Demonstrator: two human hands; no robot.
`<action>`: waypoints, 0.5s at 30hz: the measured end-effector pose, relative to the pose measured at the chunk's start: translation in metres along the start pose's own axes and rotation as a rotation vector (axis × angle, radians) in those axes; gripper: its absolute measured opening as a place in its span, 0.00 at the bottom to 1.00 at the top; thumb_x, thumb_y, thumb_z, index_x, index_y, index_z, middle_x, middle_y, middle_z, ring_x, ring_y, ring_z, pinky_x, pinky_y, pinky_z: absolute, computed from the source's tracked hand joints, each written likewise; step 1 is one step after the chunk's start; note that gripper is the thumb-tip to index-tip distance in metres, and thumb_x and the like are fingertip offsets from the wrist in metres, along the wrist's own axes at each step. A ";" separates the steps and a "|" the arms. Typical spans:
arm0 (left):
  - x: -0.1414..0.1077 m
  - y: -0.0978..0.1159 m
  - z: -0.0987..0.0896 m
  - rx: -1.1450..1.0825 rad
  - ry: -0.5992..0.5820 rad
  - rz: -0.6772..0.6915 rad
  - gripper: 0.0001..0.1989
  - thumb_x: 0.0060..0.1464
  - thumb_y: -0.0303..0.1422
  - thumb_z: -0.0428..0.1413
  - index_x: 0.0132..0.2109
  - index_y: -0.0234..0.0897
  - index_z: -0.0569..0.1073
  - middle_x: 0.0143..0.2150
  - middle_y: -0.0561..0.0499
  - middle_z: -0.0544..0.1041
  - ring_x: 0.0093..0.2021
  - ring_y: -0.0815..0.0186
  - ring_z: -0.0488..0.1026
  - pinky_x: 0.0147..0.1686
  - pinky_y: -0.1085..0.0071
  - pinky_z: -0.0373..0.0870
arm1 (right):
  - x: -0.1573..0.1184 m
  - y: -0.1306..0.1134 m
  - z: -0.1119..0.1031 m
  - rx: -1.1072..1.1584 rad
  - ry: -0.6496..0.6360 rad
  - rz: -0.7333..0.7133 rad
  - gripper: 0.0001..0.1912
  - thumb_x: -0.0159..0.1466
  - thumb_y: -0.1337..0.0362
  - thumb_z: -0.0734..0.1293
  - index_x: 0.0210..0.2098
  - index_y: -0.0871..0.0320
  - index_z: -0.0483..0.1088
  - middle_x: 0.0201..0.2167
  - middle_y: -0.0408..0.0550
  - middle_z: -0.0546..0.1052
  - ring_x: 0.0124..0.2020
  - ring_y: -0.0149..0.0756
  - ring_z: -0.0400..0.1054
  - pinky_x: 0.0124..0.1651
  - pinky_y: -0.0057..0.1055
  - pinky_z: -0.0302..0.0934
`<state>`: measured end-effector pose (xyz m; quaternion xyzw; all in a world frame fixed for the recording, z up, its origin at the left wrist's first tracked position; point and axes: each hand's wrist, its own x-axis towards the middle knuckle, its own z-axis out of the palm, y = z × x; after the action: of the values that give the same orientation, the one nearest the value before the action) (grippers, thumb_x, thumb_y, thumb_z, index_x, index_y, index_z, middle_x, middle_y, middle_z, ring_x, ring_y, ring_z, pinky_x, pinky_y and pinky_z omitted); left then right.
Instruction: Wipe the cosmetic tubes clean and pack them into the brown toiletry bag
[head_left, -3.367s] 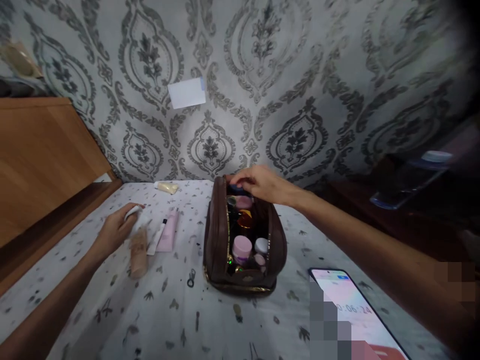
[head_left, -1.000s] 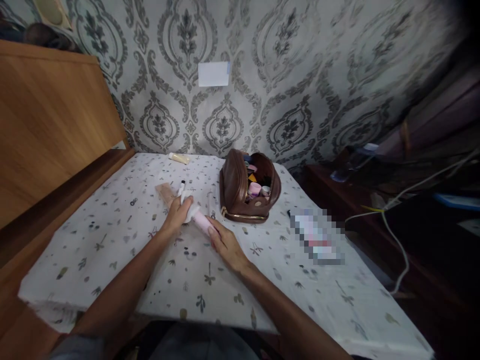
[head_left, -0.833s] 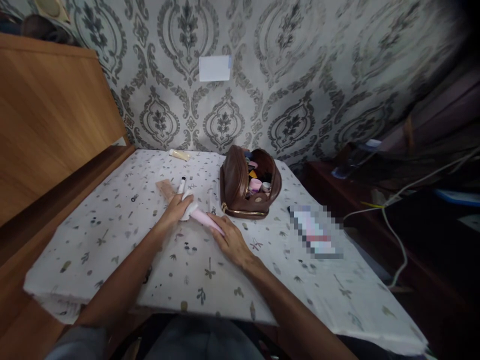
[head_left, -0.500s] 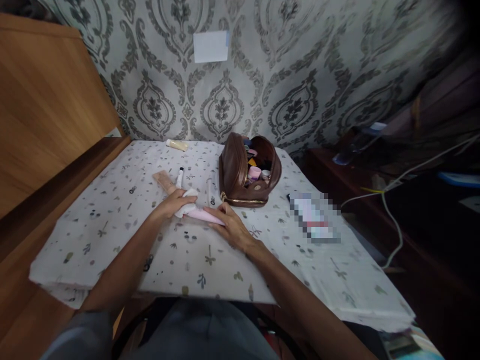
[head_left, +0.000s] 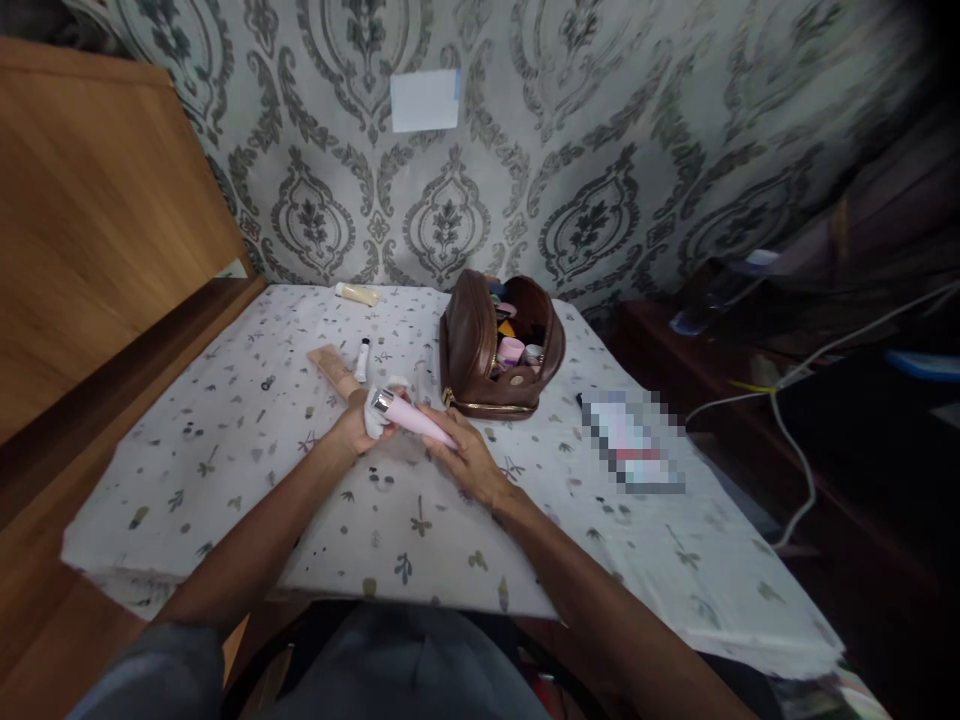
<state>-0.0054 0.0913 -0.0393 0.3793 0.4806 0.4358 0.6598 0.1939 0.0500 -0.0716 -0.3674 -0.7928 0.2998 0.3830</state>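
A pink tube [head_left: 417, 418] with a shiny silver cap lies slanted between my hands above the table. My right hand [head_left: 466, 455] grips its lower right end. Closed round a white cloth or tissue [head_left: 373, 418], my left hand [head_left: 358, 428] is beside the silver cap. Just behind that hand lie a beige tube [head_left: 332, 366] and a small white tube with a black cap [head_left: 363, 360]. An open brown bag [head_left: 469, 345] filled with small items stands behind my right hand.
A pale yellow tube [head_left: 358, 294] lies near the table's back edge. On the right of the patterned tablecloth [head_left: 420, 550] is a pixelated flat object [head_left: 630, 440]. A wooden panel [head_left: 97, 200] rises at left; white cables [head_left: 795, 450] hang at right.
The white cloth has come off the tube's end, exposing the silver cap. My left hand has moved slightly down and turned, keeping the cloth. My right hand still holds the tube.
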 end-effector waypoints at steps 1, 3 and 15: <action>0.000 -0.003 0.003 -0.084 0.015 -0.007 0.13 0.57 0.37 0.58 0.29 0.34 0.70 0.20 0.54 0.70 0.16 0.74 0.63 0.13 0.80 0.58 | 0.000 0.000 0.001 -0.016 0.020 0.001 0.27 0.72 0.52 0.60 0.67 0.55 0.63 0.39 0.50 0.66 0.40 0.41 0.63 0.46 0.39 0.65; 0.000 -0.010 0.009 -0.174 0.059 0.012 0.12 0.57 0.36 0.58 0.29 0.34 0.70 0.20 0.54 0.69 0.15 0.74 0.64 0.13 0.79 0.60 | 0.000 0.000 0.002 -0.066 0.047 0.008 0.28 0.72 0.52 0.58 0.68 0.56 0.62 0.39 0.50 0.66 0.40 0.42 0.64 0.47 0.40 0.65; -0.003 -0.013 0.027 -0.360 0.299 0.246 0.21 0.57 0.52 0.57 0.37 0.35 0.72 0.26 0.54 0.76 0.27 0.69 0.75 0.29 0.75 0.71 | -0.003 -0.001 0.019 -0.258 0.023 -0.019 0.30 0.73 0.58 0.56 0.73 0.55 0.51 0.47 0.58 0.69 0.48 0.48 0.63 0.55 0.48 0.64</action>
<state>0.0228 0.0819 -0.0435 0.2429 0.4379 0.6424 0.5802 0.1789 0.0434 -0.0814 -0.4095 -0.8238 0.1872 0.3443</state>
